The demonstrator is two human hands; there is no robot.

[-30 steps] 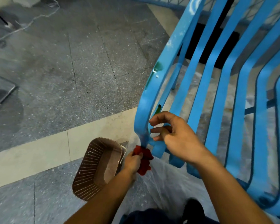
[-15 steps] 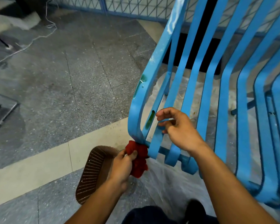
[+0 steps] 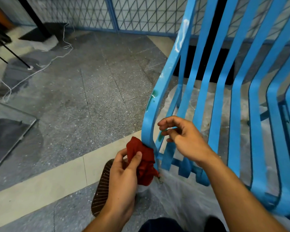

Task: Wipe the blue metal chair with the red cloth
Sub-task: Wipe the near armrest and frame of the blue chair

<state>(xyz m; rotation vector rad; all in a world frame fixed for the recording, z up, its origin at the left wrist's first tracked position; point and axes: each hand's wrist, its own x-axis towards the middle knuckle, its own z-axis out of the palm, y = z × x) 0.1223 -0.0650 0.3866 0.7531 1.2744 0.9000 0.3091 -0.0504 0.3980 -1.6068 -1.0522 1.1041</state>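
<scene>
the chair's (image 3: 221,91) outer bar stands hard against the cloth (image 3: 142,158) pinched in the left hand (image 3: 124,178), closing the way just right of those fingers. left of and beyond them the floor (image 3: 90,97) lies open. a brown basket (image 3: 100,190) sits below that palm. the right hand (image 3: 186,139) hangs at the first slats; beyond its fingertips narrow gaps run up between slats, and a low crossbar closes them just below the fingers.

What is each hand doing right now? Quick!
Left hand: holds the red cloth against the blue chair.
Right hand: curled at the chair; cannot tell whether it grips anything.
</scene>
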